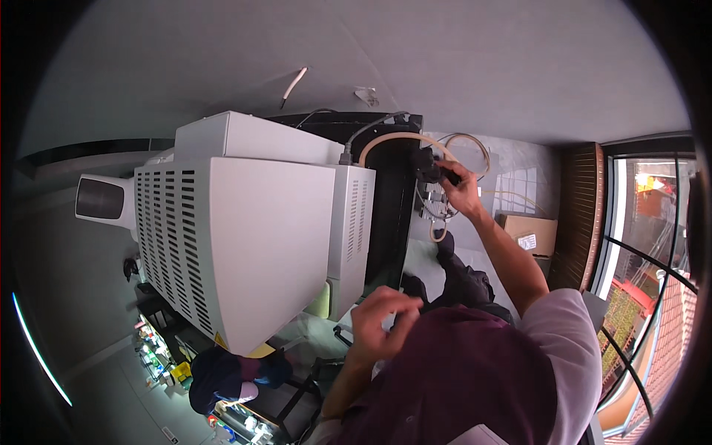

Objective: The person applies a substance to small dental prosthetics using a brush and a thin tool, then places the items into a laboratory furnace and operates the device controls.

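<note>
My right hand (461,187) reaches out over the floor beside the black stand, its fingers closed on a bulky black part (426,165). What kind of part it is cannot be made out. A beige hose (400,136) arches from the back of a large white machine (271,237) toward that part. Below the hand lies a ribbed silvery unit (436,200) with thin cables about it. My left hand (382,322) hangs in front of my body near the machine's lower corner. Its fingers are loosely curled, with a gap to the thumb and nothing seen between them.
A black cable with a grey plug (346,154) runs into the machine's back. The black stand (389,215) is under it. A cardboard box (530,233) lies by the slatted panel (578,215) and window at right. Another person (222,378) is at a bench, lower left.
</note>
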`<action>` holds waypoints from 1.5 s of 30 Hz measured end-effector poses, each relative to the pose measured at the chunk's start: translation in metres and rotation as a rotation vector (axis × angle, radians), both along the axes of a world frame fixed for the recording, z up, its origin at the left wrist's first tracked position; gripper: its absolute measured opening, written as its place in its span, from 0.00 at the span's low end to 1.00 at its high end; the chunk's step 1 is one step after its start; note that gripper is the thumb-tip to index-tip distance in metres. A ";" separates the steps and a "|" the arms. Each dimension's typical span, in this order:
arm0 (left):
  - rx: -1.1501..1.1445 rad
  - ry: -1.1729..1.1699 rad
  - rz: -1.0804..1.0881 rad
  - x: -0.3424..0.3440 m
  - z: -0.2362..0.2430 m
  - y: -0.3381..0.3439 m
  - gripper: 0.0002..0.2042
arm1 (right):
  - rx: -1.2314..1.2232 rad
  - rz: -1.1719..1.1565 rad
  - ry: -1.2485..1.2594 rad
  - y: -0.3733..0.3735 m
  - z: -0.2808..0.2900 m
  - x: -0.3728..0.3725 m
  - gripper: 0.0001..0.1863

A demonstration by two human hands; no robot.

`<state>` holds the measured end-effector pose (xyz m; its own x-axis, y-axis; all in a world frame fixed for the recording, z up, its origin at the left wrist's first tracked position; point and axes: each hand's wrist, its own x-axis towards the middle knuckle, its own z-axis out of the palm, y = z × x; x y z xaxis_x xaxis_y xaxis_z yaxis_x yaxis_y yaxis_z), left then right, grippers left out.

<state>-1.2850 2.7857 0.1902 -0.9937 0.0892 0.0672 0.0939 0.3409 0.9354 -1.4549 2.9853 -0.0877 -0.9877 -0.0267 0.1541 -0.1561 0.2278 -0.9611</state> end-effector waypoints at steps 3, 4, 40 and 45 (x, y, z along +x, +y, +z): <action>0.519 0.205 -0.119 -0.022 0.070 0.028 0.06 | -0.453 -0.054 -0.408 0.000 0.014 0.015 0.16; 0.796 0.264 -0.107 -0.023 0.075 0.042 0.07 | -0.462 -0.052 -0.402 0.005 0.016 0.016 0.16; -0.413 -0.210 -0.109 -0.047 -0.157 0.031 0.25 | -0.065 0.124 -0.291 0.070 0.033 -0.122 0.25; -0.841 -0.419 -0.030 -0.004 -0.251 0.012 0.52 | 0.185 0.546 0.232 -0.072 0.055 -0.230 0.26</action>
<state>-1.2891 2.7974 -0.0610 -0.9187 -0.0279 -0.3939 -0.1749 0.9231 0.3425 -1.6853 2.9131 -0.0331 -0.7654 -0.5653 0.3077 -0.4971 0.2157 -0.8405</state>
